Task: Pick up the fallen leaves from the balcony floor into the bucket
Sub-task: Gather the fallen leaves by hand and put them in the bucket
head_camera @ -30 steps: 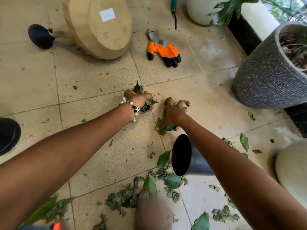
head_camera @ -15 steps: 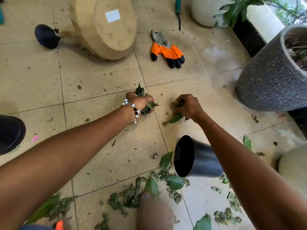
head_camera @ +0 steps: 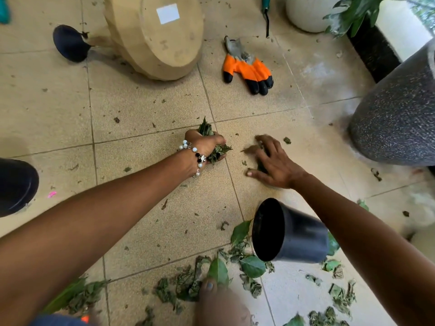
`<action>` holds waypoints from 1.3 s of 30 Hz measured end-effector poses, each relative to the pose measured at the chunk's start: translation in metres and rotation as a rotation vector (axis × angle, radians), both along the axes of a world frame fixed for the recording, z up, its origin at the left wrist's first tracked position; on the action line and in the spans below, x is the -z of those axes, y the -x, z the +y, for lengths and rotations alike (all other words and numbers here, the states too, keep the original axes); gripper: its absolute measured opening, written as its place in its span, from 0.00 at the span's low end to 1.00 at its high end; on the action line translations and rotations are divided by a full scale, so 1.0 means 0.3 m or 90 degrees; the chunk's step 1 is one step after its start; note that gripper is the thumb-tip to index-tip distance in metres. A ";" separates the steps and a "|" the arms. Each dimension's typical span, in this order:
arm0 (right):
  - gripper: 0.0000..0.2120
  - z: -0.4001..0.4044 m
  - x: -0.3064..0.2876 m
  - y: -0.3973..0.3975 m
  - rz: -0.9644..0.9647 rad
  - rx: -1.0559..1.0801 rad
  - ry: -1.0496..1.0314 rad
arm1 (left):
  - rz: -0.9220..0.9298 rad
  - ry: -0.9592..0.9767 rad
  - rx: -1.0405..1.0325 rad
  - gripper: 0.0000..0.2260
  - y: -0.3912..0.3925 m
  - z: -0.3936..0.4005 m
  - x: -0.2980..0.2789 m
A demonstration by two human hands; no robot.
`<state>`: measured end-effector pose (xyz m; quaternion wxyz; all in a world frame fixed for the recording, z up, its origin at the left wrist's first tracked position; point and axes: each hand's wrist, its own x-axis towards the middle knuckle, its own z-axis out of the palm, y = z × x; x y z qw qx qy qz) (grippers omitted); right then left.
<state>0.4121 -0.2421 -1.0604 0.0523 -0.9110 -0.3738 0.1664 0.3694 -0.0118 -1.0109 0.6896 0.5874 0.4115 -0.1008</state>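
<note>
Head view: the left hand (head_camera: 207, 143) is clenched on a wad of leaves (head_camera: 217, 151), likely saving trips, while the right hand (head_camera: 274, 162) lies spread, raking scraps (blurred). The bucket (head_camera: 290, 232) lies tipped nearby, with more fallen leaves (head_camera: 251, 265) beside it.

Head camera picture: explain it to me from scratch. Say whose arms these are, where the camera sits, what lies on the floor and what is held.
No machine here: a person wears one wide-angle camera on the head, looking down at their own two arms. The left hand, with a bead bracelet, is closed around a bunch of leaves. The right hand lies spread on the tiled floor over a few scraps; it looks blurred. A black bucket lies on its side nearer the person, with more loose leaves around its mouth. Farther off lie orange gloves, a tipped beige pot and a grey speckled planter.
</note>
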 end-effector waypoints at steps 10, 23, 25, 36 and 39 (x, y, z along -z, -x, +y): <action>0.13 0.041 0.080 -0.033 -0.210 0.112 -0.106 | 0.011 0.022 0.013 0.21 -0.031 -0.019 0.064; 0.20 -0.017 0.002 -0.111 -0.031 0.573 -0.135 | 0.003 0.001 0.036 0.31 -0.039 -0.035 0.039; 0.20 -0.006 -0.005 -0.100 -0.033 0.563 -0.122 | 0.002 -0.002 0.036 0.31 -0.034 -0.038 0.032; 0.19 0.179 -0.223 -0.100 0.488 0.754 -0.866 | -0.006 0.170 -0.080 0.10 -0.054 -0.099 -0.045; 0.18 0.290 -0.296 -0.062 0.531 0.771 -0.976 | 0.000 0.261 -0.200 0.13 -0.055 -0.126 -0.116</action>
